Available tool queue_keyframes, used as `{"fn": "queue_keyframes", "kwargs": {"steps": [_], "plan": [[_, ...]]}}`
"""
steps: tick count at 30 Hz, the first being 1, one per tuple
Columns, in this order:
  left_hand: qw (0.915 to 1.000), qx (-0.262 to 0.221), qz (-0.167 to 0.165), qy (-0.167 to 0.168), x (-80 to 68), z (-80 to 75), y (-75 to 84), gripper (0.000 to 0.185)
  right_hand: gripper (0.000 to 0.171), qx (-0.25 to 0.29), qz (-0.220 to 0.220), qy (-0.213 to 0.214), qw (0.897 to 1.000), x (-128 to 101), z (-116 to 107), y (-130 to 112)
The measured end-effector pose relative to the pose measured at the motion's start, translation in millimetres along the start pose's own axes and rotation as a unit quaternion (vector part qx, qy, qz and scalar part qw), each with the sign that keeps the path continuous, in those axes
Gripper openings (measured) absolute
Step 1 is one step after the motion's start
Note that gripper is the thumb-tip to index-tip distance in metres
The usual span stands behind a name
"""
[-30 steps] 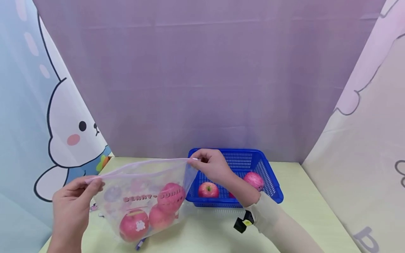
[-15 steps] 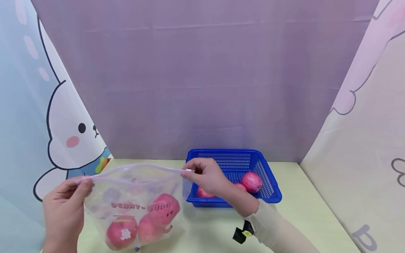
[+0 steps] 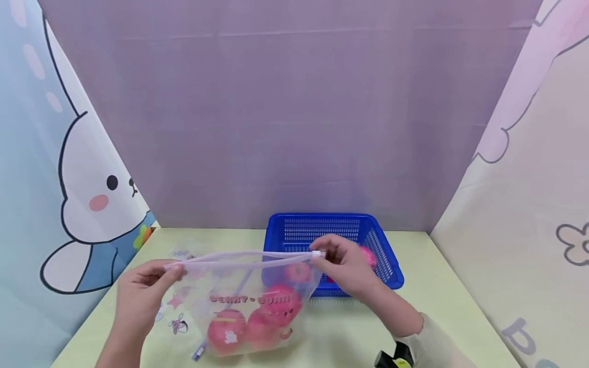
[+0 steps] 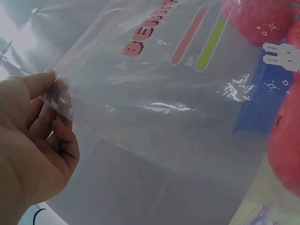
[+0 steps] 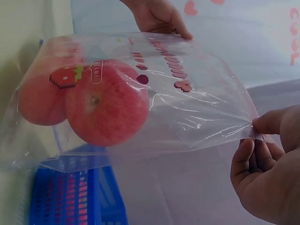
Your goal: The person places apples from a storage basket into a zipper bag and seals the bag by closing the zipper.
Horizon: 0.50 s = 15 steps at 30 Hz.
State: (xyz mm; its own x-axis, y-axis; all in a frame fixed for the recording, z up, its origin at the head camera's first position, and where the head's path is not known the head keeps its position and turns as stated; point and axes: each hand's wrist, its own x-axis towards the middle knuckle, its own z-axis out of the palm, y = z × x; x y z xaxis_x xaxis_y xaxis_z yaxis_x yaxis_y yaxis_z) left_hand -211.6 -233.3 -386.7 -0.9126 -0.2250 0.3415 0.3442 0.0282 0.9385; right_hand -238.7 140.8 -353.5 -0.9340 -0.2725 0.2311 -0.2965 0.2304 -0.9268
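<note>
Over the pale green table [image 3: 349, 327], zip bag [image 3: 244, 301] of apples [image 3: 257, 324] shifted right toward blue basket [image 3: 388, 263]; left hand [image 3: 142, 291] and right hand [image 3: 347, 263] each pinch a top corner, seal now pulled flat, nearly closed.

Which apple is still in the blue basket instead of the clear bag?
The apple just behind the right hand, inside the blue basket; the others sit low in the clear bag.

Head view looking forward and down over the desk [image 3: 349, 332]; wrist views close up, all sharing the bag [image 3: 244, 301].
</note>
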Motion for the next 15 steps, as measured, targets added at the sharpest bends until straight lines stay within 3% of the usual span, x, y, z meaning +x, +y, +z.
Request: {"fn": "queue_keyframes", "kwargs": {"steps": [7,15], "plan": [[0.9955,0.025,0.002,-0.091,10.0,23.4,-11.0,0.011,0.013,0.038,0.037,0.065,0.997,-12,-29,8],[0.9889,0.012,0.023,-0.147,19.1,47.5,-23.0,0.011,0.018,0.068,0.061,0.104,0.990,-16,-51,16]]}}
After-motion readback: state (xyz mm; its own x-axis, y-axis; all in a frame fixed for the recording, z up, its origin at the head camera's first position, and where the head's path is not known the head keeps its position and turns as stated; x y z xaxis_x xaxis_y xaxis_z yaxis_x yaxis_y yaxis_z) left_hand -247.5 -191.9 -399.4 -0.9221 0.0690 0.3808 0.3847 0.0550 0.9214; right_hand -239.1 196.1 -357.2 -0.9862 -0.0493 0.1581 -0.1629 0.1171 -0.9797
